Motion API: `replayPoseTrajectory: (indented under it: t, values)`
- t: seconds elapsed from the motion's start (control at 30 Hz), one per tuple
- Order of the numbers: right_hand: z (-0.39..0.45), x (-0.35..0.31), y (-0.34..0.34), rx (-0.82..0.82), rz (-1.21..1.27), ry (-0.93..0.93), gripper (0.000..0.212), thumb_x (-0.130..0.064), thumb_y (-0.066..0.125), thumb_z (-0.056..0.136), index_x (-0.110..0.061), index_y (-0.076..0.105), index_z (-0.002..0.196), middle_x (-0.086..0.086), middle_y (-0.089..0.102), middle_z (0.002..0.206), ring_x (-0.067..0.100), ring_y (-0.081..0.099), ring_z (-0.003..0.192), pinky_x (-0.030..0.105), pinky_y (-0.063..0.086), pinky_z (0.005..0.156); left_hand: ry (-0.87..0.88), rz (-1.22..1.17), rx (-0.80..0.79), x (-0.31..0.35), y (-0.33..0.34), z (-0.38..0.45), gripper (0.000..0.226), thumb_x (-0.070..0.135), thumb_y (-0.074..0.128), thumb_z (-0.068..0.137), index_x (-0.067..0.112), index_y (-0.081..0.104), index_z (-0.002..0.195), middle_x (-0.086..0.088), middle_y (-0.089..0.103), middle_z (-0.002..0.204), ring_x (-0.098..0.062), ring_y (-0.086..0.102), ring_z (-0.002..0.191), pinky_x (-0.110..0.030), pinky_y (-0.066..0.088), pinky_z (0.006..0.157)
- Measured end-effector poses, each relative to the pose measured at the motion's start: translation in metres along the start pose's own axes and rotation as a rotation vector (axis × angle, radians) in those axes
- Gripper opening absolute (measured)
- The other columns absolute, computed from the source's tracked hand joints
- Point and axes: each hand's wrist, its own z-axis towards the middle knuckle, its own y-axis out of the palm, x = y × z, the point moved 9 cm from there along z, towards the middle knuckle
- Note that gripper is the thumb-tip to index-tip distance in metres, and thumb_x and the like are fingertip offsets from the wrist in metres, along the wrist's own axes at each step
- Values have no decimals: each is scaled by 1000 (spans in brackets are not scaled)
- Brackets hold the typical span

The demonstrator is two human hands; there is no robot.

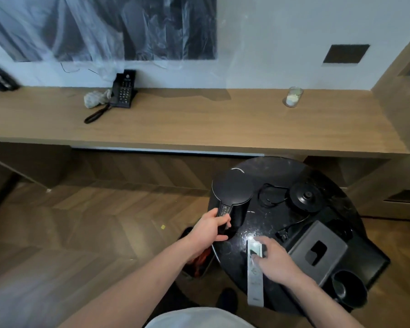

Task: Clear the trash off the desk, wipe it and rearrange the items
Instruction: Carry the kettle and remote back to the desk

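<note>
Head view: left hand (211, 227) fingers clamped on kettle (231, 197) handle. Right hand (273, 259) fingers pinching remote (255, 280), long axis running back toward person.

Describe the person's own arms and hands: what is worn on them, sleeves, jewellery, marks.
Both forearms are bare up to the frame's bottom edge: no sleeves in view. The left hand and the right hand wear no gloves, and no watch, bracelet or ring shows. No markings can be made out.

The counter (199, 119) is showing matt wood grain; the round table (265, 223) is gleaming glossy black; the kettle (232, 192) is looking matt plastic.
</note>
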Motion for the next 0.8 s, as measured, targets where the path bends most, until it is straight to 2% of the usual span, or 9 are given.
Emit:
replayPoseTrajectory:
  t: [0.1, 0.17, 0.27, 0.4, 0.53, 0.6, 0.63, 0.7, 0.8]
  values:
    - [18, -18, -1, 26, -3, -30, 54, -32, 68, 95, -33, 50, 146, -8, 52, 145, 14, 54, 128, 35, 45, 111, 45, 11, 25, 8, -19, -16, 10, 18, 52, 106, 17, 58, 98, 1, 58, 85, -14, 58, 92, -44, 55, 95]
    - [22, -21, 10, 0, -30, -37, 55, -33, 69, 94, -34, 49, 146, -7, 49, 147, 16, 53, 130, 35, 46, 109, 67, -1, 36, 13, -31, -27, 9, 27, 59, 98, 19, 58, 97, 1, 58, 85, -14, 57, 91, -42, 55, 90]
    - [24, -15, 32, -40, -125, -12, 58, -35, 68, 95, -33, 44, 148, -3, 40, 151, 18, 53, 124, 31, 46, 101, 110, -18, 52, 19, -51, -43, 26, 39, 59, 79, 19, 58, 95, 3, 58, 82, -13, 57, 87, -36, 54, 82]
    - [18, 2, 55, -33, -255, 63, 70, -40, 70, 91, -33, 37, 153, 3, 27, 158, 30, 45, 137, 38, 44, 111, 116, -73, 40, 16, -73, -58, 30, 38, 59, 76, 17, 55, 97, 1, 55, 83, -14, 55, 87, -30, 51, 75]
    - [11, 17, 71, 25, -257, 162, 94, -42, 74, 86, -26, 20, 161, 9, 15, 163, 36, 31, 147, 41, 39, 116, 126, -61, 38, 12, -92, -67, 28, 42, 60, 75, 18, 58, 91, 2, 56, 84, -17, 56, 91, -34, 51, 77]
    - [7, 23, 79, 58, -241, 218, 100, -39, 76, 84, -24, 15, 162, 9, 14, 163, 37, 32, 146, 42, 43, 113, 120, -44, 39, 9, -101, -73, 43, 46, 63, 72, 15, 61, 102, 2, 56, 84, -15, 57, 93, -32, 53, 75]
    - [5, 26, 83, 69, -231, 247, 101, -38, 77, 84, -25, 13, 162, 8, 16, 162, 37, 34, 145, 43, 45, 111, 107, -35, 42, 7, -106, -75, 59, 48, 64, 71, 10, 62, 116, 2, 57, 83, -15, 59, 93, -32, 54, 74]
    - [-1, 34, 90, 102, -217, 295, 102, -38, 77, 83, -26, 13, 160, 9, 23, 157, 38, 41, 140, 44, 47, 108, 80, -11, 31, 1, -112, -80, 85, 49, 66, 71, 1, 50, 139, 3, 59, 82, -13, 60, 91, -37, 58, 75]
    - [-6, 41, 97, 175, -233, 316, 96, -40, 79, 81, -28, 19, 154, 11, 34, 148, 40, 47, 133, 47, 47, 106, 69, -25, 1, -4, -116, -93, 92, 45, 66, 75, -3, 39, 148, 4, 59, 80, -11, 60, 87, -31, 56, 70]
